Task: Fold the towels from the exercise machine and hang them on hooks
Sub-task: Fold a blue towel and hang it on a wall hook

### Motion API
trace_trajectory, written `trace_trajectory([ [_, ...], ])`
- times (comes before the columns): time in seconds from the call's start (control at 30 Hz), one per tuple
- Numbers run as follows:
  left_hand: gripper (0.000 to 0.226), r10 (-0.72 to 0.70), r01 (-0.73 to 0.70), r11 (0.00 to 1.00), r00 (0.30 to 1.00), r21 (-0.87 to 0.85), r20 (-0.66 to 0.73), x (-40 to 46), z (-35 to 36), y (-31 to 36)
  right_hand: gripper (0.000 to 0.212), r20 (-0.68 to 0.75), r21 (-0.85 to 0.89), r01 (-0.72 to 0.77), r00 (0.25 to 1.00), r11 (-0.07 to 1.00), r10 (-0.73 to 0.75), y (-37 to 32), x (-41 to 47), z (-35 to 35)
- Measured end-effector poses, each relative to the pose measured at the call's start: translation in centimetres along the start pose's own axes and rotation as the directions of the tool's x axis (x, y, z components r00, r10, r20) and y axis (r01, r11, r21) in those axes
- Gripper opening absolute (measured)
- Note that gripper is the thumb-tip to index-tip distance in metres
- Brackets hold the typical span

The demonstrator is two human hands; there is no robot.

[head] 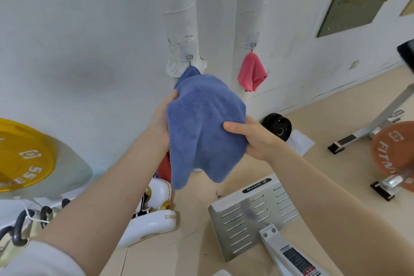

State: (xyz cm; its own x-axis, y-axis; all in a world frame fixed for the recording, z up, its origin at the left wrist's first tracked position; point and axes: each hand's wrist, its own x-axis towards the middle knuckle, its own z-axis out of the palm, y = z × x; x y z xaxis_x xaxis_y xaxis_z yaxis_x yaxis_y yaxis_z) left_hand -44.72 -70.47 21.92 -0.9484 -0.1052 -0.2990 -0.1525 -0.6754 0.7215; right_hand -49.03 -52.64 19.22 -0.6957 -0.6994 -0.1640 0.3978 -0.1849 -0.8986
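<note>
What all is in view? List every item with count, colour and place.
blue towel: 1, blue, held up before the wall
pink towel: 1, pink, hanging on the right hook
hooks: 2, metal, on the white pipes
yellow plate: 1, yellow, far left
orange plate: 1, orange, far right
black plate: 1, black, floor by wall
footplate: 1, silver, bottom centre
left hand: 1, grips blue towel
right hand: 1, grips blue towel
</note>
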Motion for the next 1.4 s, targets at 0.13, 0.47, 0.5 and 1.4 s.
trace_trajectory([
  [0.13, 0.090, -0.151, 0.156, 0.987, 0.984, -0.041, 0.095, -0.7, -2.7, -2.0, 0.037, -0.121, 0.041, 0.120, 0.986, 0.992, -0.114, 0.0, 0.7, 1.2],
  [0.47, 0.015, -0.097, 0.035, 0.921, 0.985, 0.388, 0.141, -2.6, -3.7, -2.0, 0.042, -0.263, 0.242, -0.003, 0.962, 0.970, 0.068, 0.3, -0.5, 1.0],
  [0.5, 0.016, -0.085, 0.023, 0.921, 0.986, 0.389, 0.143, -2.6, -3.7, -1.8, 0.044, -0.277, 0.233, -0.016, 0.957, 0.972, 0.082, 0.5, -0.5, 0.9],
  [1.4, 0.037, -0.109, 0.014, 0.437, 0.993, 0.899, 0.038, -4.7, -9.2, -0.3, 0.043, -0.385, -0.899, -0.335, 0.911, 0.281, -0.145, 4.6, -0.7, 5.1],
])
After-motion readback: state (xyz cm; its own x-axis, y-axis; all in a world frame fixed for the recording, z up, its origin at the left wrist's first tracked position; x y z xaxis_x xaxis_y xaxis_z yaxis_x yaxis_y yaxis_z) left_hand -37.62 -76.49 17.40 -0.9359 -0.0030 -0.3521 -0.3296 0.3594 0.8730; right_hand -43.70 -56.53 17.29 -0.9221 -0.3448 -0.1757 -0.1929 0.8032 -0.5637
